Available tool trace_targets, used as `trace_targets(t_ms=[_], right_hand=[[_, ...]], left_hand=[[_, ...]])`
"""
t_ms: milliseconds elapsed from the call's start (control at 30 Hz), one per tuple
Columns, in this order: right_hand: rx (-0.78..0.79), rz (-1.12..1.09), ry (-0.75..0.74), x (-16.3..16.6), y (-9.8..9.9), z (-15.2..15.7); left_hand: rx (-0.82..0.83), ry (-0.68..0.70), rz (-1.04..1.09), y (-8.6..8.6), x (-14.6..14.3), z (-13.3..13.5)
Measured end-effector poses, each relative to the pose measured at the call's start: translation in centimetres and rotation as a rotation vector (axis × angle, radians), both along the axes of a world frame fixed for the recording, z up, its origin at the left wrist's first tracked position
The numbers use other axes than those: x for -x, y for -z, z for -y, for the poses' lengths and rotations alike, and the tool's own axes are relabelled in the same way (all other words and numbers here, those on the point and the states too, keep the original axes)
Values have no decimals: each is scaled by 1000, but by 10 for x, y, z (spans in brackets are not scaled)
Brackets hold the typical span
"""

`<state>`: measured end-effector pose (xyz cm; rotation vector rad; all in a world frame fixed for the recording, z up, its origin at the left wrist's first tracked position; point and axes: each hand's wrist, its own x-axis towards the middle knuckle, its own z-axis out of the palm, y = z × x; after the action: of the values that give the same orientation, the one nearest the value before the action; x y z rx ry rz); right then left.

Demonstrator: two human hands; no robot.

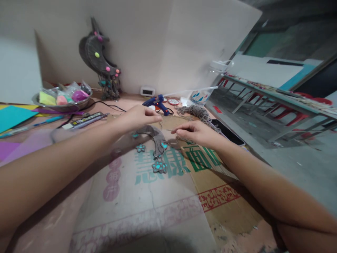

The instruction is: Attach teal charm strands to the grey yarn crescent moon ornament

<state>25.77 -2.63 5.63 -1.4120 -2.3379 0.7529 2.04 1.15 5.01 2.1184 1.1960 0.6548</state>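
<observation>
Gray crescent (158,140) with turquoise-dotted flowers (159,167) at center frame, left hand (138,117) just above, right hand (198,133) toward the right; cannot tell whether their fingers pinch anything.

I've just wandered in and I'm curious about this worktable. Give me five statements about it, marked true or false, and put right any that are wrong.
1. A blue glue gun lies farther off than the left hand. True.
2. The phone lies to the left of both hands. False: the dark phone lies to the right of the right hand.
3. The upright grey crescent carries coloured balls. True.
4. The grey yarn bundle is inside the silvery dish. False: the grey yarn bundle lies just beyond the right hand.
5. A grey flower with turquoise pieces lies nearer the camera than both hands. True.
</observation>
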Motion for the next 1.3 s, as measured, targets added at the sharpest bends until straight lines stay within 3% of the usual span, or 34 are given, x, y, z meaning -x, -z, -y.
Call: trace_targets(t_ms=[200, 333, 500, 633, 733, 933, 1100, 1300], right_hand=[[-212, 64, 167, -19, 7, -21], [-325, 108, 139, -28, 25, -32], [-444, 176, 55, -27, 30, -29], [-290, 64, -89, -12, 17, -13], [-264, 82, -158, 0, 19, -5], [-315, 122, -150, 9, 36, -5], [-362, 28, -123, 12, 6, 8], [-418, -19, -33, 17, -28, 30]], left_hand=[[-281, -184, -637, -13, 26, -9], [-448, -289, -787, -14, 24, -6], [-453, -157, -645, -11, 12, -3], [-414, 1, -542, -6, 8, -2], [-383, 47, -540, -4, 4, 2], [-364, 67, -542, -6, 1, 9], [-290, 86, -331, -12, -2, 13], [-172, 263, -7, -18, -14, 27]])
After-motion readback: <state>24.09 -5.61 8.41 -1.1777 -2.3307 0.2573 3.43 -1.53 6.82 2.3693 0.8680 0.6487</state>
